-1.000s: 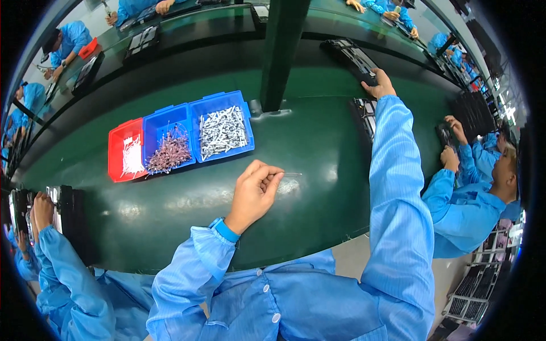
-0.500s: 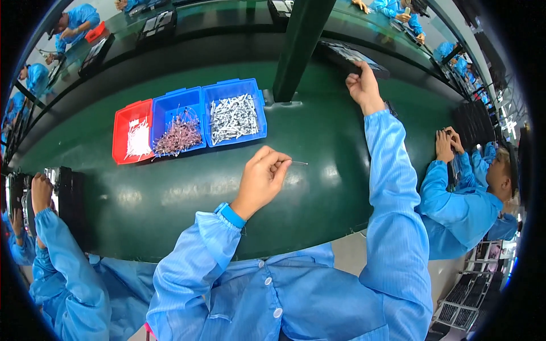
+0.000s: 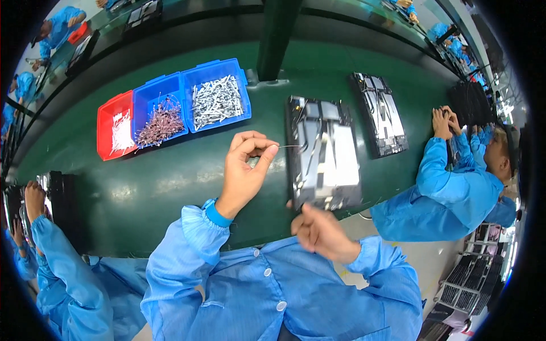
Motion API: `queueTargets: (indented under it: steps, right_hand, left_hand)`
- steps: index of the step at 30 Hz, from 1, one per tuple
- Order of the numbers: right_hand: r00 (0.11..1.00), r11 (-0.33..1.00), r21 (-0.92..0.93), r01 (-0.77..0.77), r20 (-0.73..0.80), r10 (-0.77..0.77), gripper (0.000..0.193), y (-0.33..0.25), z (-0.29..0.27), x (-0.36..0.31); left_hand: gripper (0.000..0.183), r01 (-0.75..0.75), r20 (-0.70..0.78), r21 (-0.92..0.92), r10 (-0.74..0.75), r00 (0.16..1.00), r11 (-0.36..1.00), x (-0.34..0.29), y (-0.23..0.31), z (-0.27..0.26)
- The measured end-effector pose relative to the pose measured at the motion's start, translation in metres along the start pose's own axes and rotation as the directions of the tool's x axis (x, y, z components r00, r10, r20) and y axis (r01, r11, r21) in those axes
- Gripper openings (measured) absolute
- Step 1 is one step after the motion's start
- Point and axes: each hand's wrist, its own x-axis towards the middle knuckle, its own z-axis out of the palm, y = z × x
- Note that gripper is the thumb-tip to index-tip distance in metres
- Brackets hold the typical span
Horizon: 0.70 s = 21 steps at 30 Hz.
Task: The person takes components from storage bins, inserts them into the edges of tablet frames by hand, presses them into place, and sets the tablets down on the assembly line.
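My left hand (image 3: 246, 167) pinches one end of a thin wire (image 3: 289, 146) between thumb and fingers. The wire's other end reaches over a flat black tablet-like device (image 3: 327, 162), whose inner parts and cables lie exposed. At that device's near edge is my right hand (image 3: 324, 232), blurred, with fingers closed on the near left corner. The device is slightly blurred too; whether it rests fully on the bench cannot be told.
A red bin (image 3: 104, 128) holds white strips. Beside it, one blue bin (image 3: 140, 105) has brownish wires and another blue bin (image 3: 242, 85) small white-and-grey parts. A second open device (image 3: 382, 116) lies right. A green post (image 3: 277, 42) rises behind. Co-workers sit at both sides.
My right hand has come back from the far right to the near edge, bringing a device before me. My left hand, wire still pinched, has shifted slightly left in view.
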Motion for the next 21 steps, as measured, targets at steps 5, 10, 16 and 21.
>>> queueTargets:
  steps: [5,10,16,21]
  right_hand:
    - [0.916,0.961,-0.232,-0.151,0.332,0.224,0.04,0.001,-0.005,-0.028]
    - [0.682,0.529,-0.628,0.57,0.004,-0.731,0.021,-0.045,-0.036,-0.016]
    - [0.459,0.065,-0.958,0.28,0.074,-0.886,0.044,-0.066,-0.063,0.029]
    - [0.525,0.101,-0.934,0.343,0.102,-0.845,0.044,-0.06,-0.034,0.033]
  left_hand:
    - [0.011,0.003,0.101,0.045,-0.008,0.995,0.999,-0.018,-0.002,0.008]
    - [0.011,0.061,0.125,0.136,-0.078,0.989,0.989,-0.043,0.014,0.018]
    - [0.009,0.042,0.084,0.051,-0.046,0.995,0.998,-0.058,0.016,0.035]
    - [0.01,0.008,-0.006,0.148,-0.007,1.0,0.989,-0.076,0.018,0.024]
